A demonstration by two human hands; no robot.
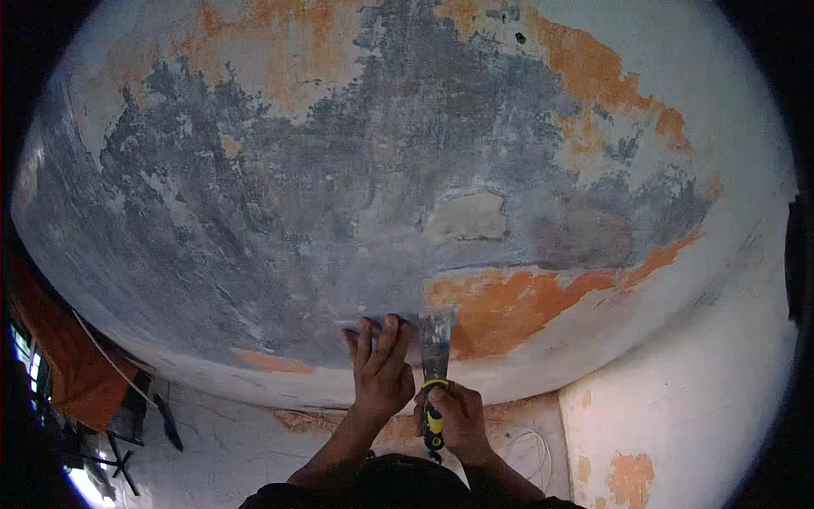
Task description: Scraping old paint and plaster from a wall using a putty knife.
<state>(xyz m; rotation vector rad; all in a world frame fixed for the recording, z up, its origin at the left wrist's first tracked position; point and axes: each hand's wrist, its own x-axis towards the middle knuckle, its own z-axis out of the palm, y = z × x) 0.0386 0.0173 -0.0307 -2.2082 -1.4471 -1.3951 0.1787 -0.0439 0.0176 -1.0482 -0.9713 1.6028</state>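
Observation:
My right hand [459,420] grips the black and yellow handle of a putty knife [436,347], its metal blade pointing away from me against the wall [331,254]. The blade's edge meets the border between grey plaster and a bare orange patch [509,312]. Left of the blade, my left hand [381,366] has its fingers spread, fingertips on or close to the grey surface; nothing shows in it, though the palm is hidden. Beyond the hands lies a pale patch [467,216] with a ragged outline in the grey plaster.
At the lower left hang an orange-brown cloth [82,369] and a pale cable [111,356], near dark metal legs [124,464]. A loop of thin white cable [544,452] is at the lower right, beside another wall [674,407] with orange patches. A small dark hole [520,38] marks the upper surface.

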